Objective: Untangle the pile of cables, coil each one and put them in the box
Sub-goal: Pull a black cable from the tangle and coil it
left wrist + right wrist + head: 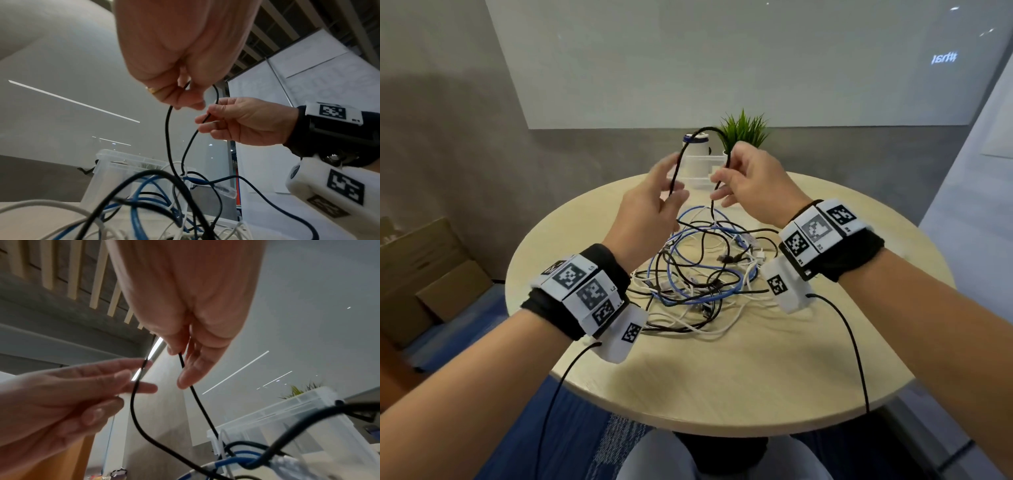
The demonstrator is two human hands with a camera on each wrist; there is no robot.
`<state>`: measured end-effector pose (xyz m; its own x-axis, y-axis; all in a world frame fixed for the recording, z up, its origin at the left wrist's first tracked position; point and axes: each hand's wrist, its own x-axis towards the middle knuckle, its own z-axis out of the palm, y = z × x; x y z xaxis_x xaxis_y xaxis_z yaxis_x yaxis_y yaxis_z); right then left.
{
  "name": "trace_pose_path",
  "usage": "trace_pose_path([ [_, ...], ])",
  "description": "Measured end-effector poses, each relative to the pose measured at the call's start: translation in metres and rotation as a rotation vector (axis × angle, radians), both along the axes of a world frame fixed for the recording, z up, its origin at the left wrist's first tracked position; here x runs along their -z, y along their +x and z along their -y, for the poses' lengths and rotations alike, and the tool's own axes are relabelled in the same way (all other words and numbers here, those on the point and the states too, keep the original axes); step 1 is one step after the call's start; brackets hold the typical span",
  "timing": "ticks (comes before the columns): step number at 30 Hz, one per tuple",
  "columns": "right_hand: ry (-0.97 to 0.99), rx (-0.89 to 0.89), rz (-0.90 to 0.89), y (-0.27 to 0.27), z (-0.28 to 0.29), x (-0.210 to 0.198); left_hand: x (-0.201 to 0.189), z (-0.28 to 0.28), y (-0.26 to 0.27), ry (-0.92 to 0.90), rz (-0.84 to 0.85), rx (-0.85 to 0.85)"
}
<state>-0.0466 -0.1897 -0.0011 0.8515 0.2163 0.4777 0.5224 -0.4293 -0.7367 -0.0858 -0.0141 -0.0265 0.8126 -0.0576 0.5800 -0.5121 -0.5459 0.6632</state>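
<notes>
A tangle of black, white and blue cables (698,274) lies in the middle of the round wooden table (722,377). One black cable (702,129) rises from it and arches between my two raised hands. My left hand (671,185) holds its left leg between thumb and fingers. That left hand (180,91) shows the strand (168,138) running into its curled fingers. My right hand (726,178) pinches the right leg, thumb against fingers (180,356). The clear plastic box (698,168) stands just beyond the hands, partly hidden by them.
A small green plant (743,130) and a white cylinder with a blue top (697,144) stand at the table's far edge behind the box. Cardboard boxes (431,267) sit on the floor at the left. Thin black leads hang from both wrist cameras.
</notes>
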Motion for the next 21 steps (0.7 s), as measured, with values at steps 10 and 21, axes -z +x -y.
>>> trace_pose_path([
  [10,-0.324,-0.055,0.056,-0.002,0.004,0.021,0.0,-0.003,0.0,-0.219,0.077,0.151],
  [21,-0.526,0.171,-0.082,0.025,0.03,0.046,-0.001,-0.014,-0.003,-0.447,0.094,0.025],
])
